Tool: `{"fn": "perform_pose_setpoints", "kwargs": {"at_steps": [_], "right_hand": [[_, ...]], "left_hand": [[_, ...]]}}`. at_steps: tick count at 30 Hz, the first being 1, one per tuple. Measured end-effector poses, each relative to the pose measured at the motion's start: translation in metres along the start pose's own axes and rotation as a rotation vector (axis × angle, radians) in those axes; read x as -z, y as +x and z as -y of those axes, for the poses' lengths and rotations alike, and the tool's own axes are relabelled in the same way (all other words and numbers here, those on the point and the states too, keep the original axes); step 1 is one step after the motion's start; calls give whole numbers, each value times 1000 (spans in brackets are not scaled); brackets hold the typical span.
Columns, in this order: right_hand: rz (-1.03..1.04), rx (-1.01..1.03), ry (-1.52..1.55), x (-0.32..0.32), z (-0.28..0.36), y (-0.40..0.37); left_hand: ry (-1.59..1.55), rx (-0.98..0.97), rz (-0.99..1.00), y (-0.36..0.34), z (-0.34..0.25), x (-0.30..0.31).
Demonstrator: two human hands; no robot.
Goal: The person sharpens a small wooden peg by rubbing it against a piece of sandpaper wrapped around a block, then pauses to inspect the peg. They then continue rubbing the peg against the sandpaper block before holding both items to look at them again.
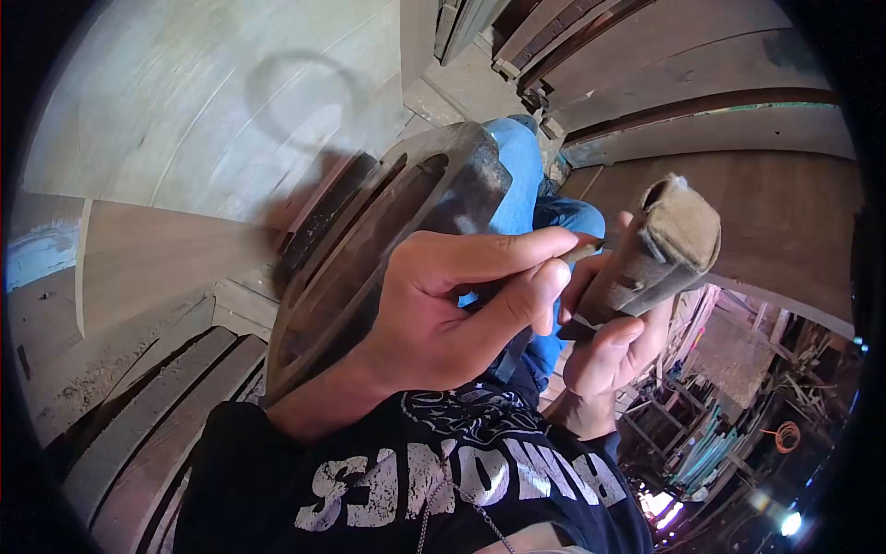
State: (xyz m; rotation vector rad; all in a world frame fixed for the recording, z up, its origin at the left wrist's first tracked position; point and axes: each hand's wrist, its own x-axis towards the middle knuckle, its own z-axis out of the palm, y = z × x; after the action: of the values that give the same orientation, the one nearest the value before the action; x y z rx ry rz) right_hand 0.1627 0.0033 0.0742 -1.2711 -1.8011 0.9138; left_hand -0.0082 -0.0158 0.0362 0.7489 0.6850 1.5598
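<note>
My left hand [461,300] is closed in a pinch, thumb against index finger, on a short tan stub [580,251] with a dark tip. The kind of the stub is not clear. In my right hand [614,360], fingers and thumb wrap round a worn brown box-shaped case [657,249], tilted up, with a dark gap at its upper edge and a small round stud on its side. The stub's dark tip points towards the case. Beyond my left wrist stands a curved wooden piece [369,242] with long slots, beside my jeans-clad leg [519,166].
A large pale panel [221,102] fills the upper left, with a ring-shaped mark on it. Wooden boards [701,65] line the upper right. Slats [152,406] lie at the lower left. Scrap wood and an orange coil [786,437] are at the lower right.
</note>
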Motion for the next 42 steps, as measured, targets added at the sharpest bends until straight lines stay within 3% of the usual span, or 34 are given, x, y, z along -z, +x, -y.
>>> {"fn": "perform_pose_setpoints", "kwargs": {"at_steps": [2,4,6,8,14,16,18,19,20,21,22,24,25,32,42], "right_hand": [[-5,211,-172,7,-16,0],[21,137,-232,8,-4,-1],[69,256,-407,15,-3,4],[52,582,-513,12,-7,21],[74,610,-658,18,-10,23],[29,581,-707,9,-13,35],[87,73,-1008,10,-16,62],[7,86,-836,14,-24,61],[-27,131,-665,19,-30,65],[-78,428,-653,18,-34,70],[-45,298,-551,20,-26,58],[-32,410,-490,15,-17,56],[23,262,-449,16,-8,47],[72,132,-531,26,7,22],[122,315,-466,23,9,25]], "left_hand": [[36,34,-14,2,-2,0],[74,28,-6,2,0,2],[114,22,3,3,1,3],[230,18,-17,4,-1,3],[414,-104,6,6,0,3],[462,-139,-17,2,0,-4],[454,-190,113,-9,-2,-16],[601,-309,67,-9,12,-14],[444,-282,7,3,18,-7],[428,-158,-69,-1,11,-5],[415,-23,-117,-4,0,-3],[338,-42,-118,-6,4,-4],[319,-31,-109,-7,4,-3],[220,62,-68,-6,-8,-1],[198,43,-91,-4,-4,2]]}}
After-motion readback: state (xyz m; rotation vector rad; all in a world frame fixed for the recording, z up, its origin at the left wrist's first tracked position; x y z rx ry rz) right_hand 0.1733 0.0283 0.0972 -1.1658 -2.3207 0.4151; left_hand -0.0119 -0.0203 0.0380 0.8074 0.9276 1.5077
